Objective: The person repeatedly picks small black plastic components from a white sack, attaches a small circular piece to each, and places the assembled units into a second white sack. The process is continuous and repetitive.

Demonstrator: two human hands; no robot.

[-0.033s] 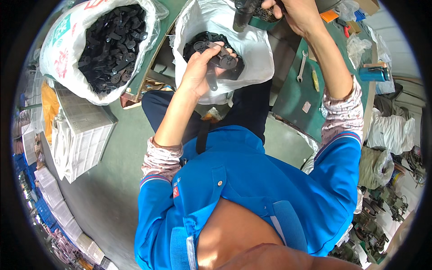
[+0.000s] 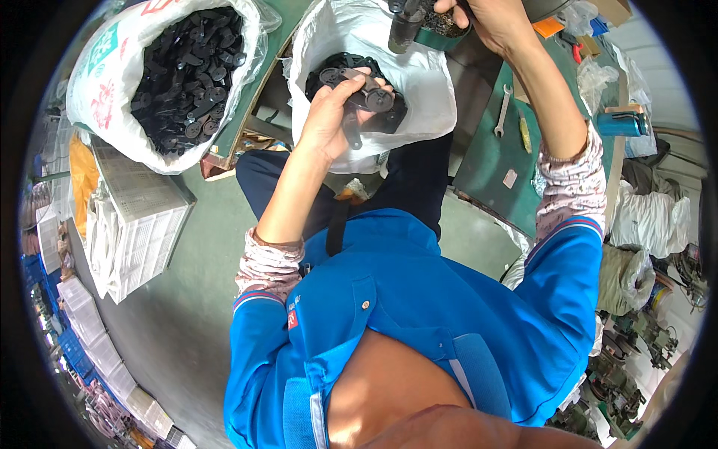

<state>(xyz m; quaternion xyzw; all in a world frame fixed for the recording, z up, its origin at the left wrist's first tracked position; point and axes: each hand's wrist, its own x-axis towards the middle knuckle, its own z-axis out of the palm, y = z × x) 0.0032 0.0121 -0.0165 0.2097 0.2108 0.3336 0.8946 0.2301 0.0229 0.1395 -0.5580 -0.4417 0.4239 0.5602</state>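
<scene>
My left hand (image 2: 323, 123) is closed around several black plastic parts (image 2: 379, 100) with round, disc-like ends, and one long arm points down below the fingers. It is held over the mouth of a white woven sack (image 2: 430, 112), where more black parts (image 2: 393, 120) lie. At the top edge my right hand (image 2: 497, 22) reaches to a dark green container (image 2: 437, 39) with small dark bits in it. Its fingers are curled and partly cut off by the frame, so what they hold cannot be made out. Beside the container stands a dark cylindrical piece (image 2: 404, 34).
A large white sack (image 2: 93, 82) full of black parts stands at the left, above a white plastic crate (image 2: 149, 217). On the green bench (image 2: 479, 165) at right lie a wrench (image 2: 502, 112), a yellowish tool (image 2: 525, 135) and a small tag (image 2: 510, 178). Beyond is a blue cylinder (image 2: 622, 123).
The black parts in my left hand have shifted very slightly to the left. My right hand stays at the green container.
</scene>
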